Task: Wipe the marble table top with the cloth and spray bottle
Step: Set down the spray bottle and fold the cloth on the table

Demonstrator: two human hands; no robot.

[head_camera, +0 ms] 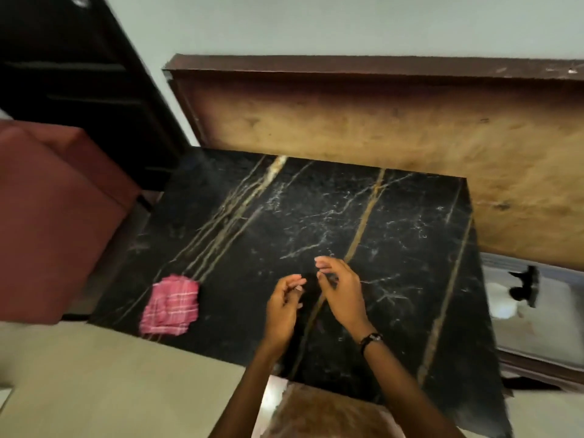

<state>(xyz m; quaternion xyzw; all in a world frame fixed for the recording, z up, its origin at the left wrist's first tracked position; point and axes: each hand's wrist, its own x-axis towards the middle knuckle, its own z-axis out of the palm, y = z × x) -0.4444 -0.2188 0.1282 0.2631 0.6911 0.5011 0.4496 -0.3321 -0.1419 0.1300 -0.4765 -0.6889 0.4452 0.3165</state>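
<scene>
Head view: cloth (170, 305) lies left of left hand (282, 306).

arms: both bare to the frame edge, no sleeves showing
left hand (282, 306): bare, no rings or bands seen
right hand (338, 287): bare
right wrist: thin dark band (371, 339) with a small dark bead or clasp

Cloth (170, 305) blurred; forearms cut off at btm edge.
</scene>
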